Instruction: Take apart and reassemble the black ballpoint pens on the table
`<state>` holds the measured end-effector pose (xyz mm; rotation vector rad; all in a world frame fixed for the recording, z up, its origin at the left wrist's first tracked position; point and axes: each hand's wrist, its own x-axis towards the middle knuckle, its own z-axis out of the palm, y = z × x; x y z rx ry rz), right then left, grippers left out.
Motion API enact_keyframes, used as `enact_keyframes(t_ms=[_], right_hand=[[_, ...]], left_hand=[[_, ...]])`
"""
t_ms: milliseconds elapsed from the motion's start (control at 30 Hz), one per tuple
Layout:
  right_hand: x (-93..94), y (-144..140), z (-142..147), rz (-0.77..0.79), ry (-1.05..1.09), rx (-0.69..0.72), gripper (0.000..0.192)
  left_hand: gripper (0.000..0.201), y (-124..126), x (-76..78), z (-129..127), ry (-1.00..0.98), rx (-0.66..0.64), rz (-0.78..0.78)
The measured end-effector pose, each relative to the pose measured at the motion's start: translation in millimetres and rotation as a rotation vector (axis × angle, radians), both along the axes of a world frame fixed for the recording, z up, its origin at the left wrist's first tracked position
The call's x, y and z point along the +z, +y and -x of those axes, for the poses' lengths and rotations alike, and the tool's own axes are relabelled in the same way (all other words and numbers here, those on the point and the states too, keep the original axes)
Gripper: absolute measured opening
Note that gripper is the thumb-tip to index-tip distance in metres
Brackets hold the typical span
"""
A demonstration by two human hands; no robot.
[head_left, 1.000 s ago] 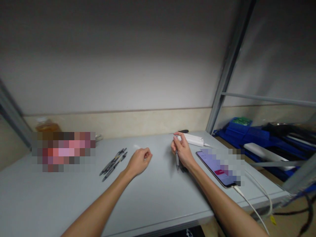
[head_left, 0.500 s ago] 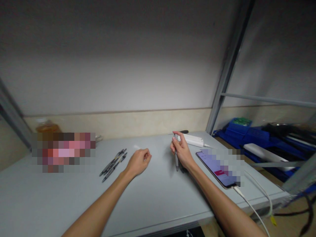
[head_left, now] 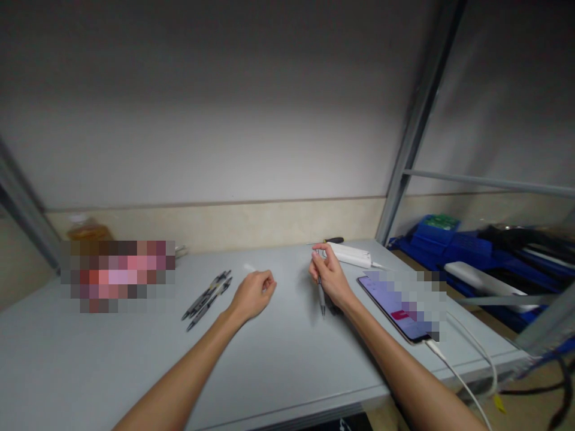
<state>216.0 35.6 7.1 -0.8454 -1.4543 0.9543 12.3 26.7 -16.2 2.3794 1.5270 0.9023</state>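
My right hand (head_left: pixel 330 276) holds a grey click pen (head_left: pixel 321 296) between its fingers, above the right middle of the tabletop. The pen hangs nearly upright, and a thin point shows at its lower end. The index finger bends over near the pen's top. Loosely closed, my left hand (head_left: pixel 255 293) rests on the table with its fingers curled in; nothing shows between them. Just left of it lies a small bundle of similar pens (head_left: pixel 207 299), side by side and slanting.
A phone (head_left: pixel 398 308) with a white cable (head_left: pixel 453 371) lies right of my right forearm. Behind that hand are a white power strip (head_left: pixel 349 255) and a screwdriver (head_left: pixel 335 240). A blurred pink item (head_left: pixel 121 275) sits far left. Blue bins (head_left: pixel 467 248) stand beyond the metal frame.
The thin point at the pen's lower end has come out. My right index finger has lowered slightly at the pen's top. My left hand stays in place.
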Motion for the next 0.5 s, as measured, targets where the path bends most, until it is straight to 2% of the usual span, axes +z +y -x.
enact_keyframes(t_ms=[200,300,500], right_hand=[[-0.7,-1.9,1.6,-0.006,-0.152,-0.067,0.038],[-3.9,-2.9,2.2,-0.028,-0.377,-0.098,0.037],[-9.3,-5.4,2.4,-0.102,-0.919,-0.295,0.052]], left_hand=[[0.016,1.6,-2.0,0.1,0.059,0.044,0.011],[0.016,0.4,-0.7,-0.2,0.058,0.037,0.004],[0.016,-1.3,1.3,0.3,0.048,0.034,0.000]])
